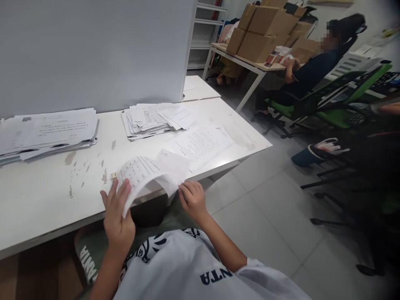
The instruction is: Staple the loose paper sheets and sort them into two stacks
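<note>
A bent sheaf of printed paper [140, 170] arches up at the front edge of the white table [37, 200]. My left hand [117, 212] is at the sheaf's left side, its fingers upright and the thumb side hidden behind the paper. At the opposite corner, the fingers of my right hand [192, 198] are closed on the paper's edge. Beyond the sheaf lie loose printed sheets [203, 143] spread flat. A messy paper stack [150, 118] sits behind them, and a larger paper stack [62, 129] rests at the left.
A grey partition [93, 50] rises along the table's back. Dark scuffs mark the tabletop. To the right, a seated person [315, 71] works at another table with cardboard boxes [259, 33]. Green-black chairs [337, 112] and a blue bin [306, 156] stand on the tiled floor.
</note>
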`<state>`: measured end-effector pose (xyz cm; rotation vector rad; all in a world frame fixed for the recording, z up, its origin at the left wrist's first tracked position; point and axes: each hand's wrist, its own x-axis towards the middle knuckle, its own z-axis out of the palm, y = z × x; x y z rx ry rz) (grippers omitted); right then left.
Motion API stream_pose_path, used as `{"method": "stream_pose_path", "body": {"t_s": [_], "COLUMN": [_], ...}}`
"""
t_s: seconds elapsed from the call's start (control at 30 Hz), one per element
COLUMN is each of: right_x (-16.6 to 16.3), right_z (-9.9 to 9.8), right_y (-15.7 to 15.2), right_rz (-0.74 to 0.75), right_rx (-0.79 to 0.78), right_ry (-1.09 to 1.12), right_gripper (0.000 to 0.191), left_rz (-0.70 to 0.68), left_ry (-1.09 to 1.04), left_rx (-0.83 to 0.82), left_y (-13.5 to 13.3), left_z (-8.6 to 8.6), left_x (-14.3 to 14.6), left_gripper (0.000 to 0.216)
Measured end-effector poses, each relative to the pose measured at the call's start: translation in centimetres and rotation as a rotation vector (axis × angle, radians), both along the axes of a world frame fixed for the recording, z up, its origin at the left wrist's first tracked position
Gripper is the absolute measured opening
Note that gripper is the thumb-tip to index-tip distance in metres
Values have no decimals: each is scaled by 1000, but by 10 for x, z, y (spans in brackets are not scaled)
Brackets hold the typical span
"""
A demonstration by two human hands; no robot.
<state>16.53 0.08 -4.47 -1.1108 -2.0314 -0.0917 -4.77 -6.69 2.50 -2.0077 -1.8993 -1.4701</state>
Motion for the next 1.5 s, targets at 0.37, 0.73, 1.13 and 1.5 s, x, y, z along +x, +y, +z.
{"method": "stream_pose_path", "body": {"t_s": [0.37,0.73,1.13,1.5], "right_x": [-11,15,86,41], "right_z": [4,-21,23,23], "right_y": [-39,-20,55,71], "right_rz": [444,-80,-3,11], "right_rx": [-417,-962,-1027,-270], "right_ry": [116,1568,835,997], "right_gripper": [52,27,37,29], "left_rz": [-293,-448,-529,-247], "left_ry": [637,718,453,-486], "left_rx": [-292,-110,-225,7], "left_y": [33,43,40,103], "left_z": [-61,-74,-72,-48], "left_x": [4,0,2,12], "left_gripper": [50,70,73,81]}}
